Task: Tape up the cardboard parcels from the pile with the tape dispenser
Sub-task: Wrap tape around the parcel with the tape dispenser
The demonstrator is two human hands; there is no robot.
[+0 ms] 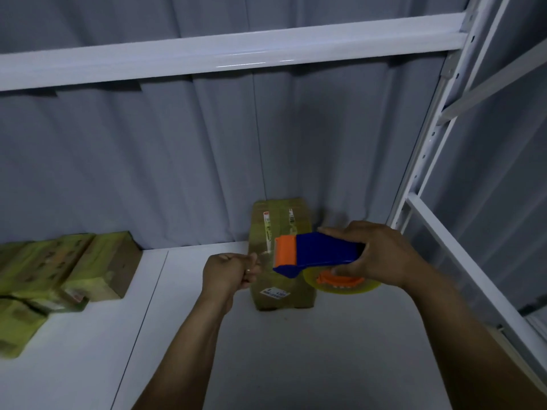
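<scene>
A blue and orange tape dispenser (313,254) with a clear tape roll (340,284) hangs above the shelf, gripped by my right hand (381,255). My left hand (231,272) is curled just left of the dispenser's orange mouth and pinches the loose end of the clear tape (262,255). Below both hands a cardboard parcel (281,232) with labels and tape strips lies lengthwise on the white shelf board (296,350), its far end against the back wall.
A pile of cardboard parcels (59,273) lies at the left on the shelf. A white shelf beam (236,51) crosses overhead. White rack uprights (429,161) stand on the right. A grey corrugated wall (148,158) closes the back.
</scene>
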